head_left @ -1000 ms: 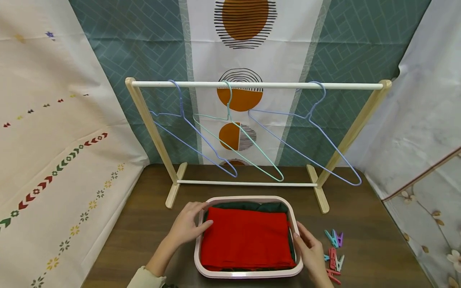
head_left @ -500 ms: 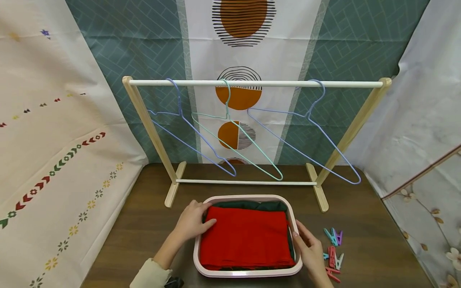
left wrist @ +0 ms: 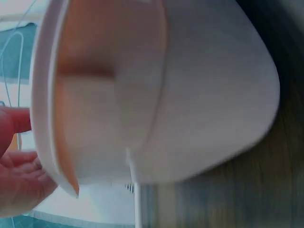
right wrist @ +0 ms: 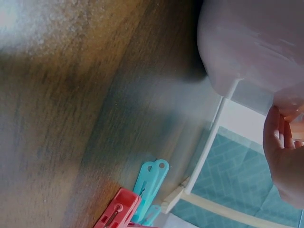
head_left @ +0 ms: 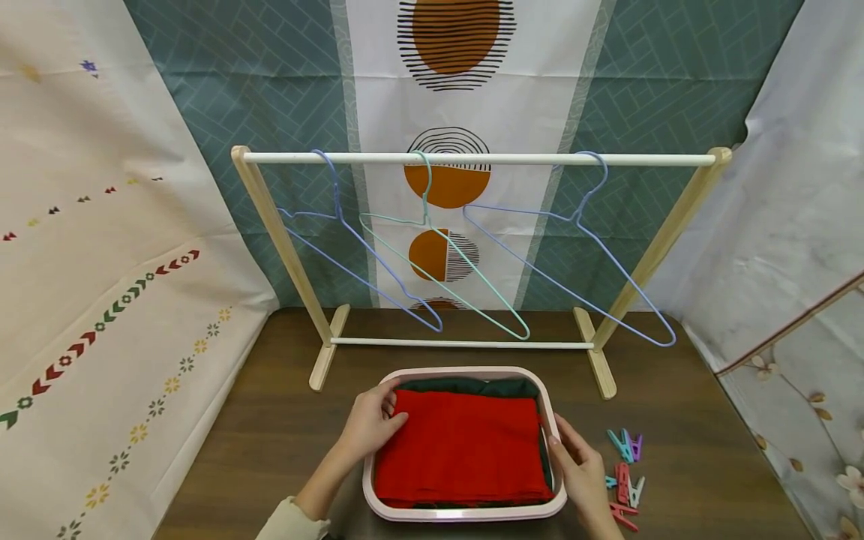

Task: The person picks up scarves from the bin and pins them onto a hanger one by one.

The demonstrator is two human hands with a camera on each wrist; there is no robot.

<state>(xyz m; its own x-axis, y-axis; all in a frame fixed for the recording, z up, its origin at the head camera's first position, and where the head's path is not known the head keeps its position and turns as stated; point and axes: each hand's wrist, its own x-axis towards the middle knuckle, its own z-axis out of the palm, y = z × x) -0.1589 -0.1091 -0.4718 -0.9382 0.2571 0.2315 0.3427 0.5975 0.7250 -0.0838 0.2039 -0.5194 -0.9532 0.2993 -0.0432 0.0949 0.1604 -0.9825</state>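
A pale pink plastic basket [head_left: 466, 514] sits on the table, with a folded red cloth [head_left: 466, 450] on top of dark green fabric [head_left: 472, 386]. My left hand [head_left: 367, 424] reaches over the basket's left rim, its thumb and bent fingers apart by the cloth's upper left edge. Whether they touch the cloth is unclear. In the left wrist view, the fingers [left wrist: 23, 180] show past the rim, with the basket's outer wall [left wrist: 204, 104] filling most of the picture. My right hand [head_left: 582, 476] holds the right rim, thumb on top and fingers outside; the right wrist view shows those fingers [right wrist: 273, 130] against the basket.
Behind the basket stands a wooden rack [head_left: 297, 247] with a white rail [head_left: 513, 160]. From it hang two blue hangers [head_left: 391, 274] and a green hanger [head_left: 479, 274]. Several colored clothespins [head_left: 622, 484] lie right of the basket. Patterned cloth hangs around the table.
My left hand has moved slightly right and inward over the basket's rim, and its fingers have bent more. The right hand stays on the right rim; basket and cloth have hardly moved.
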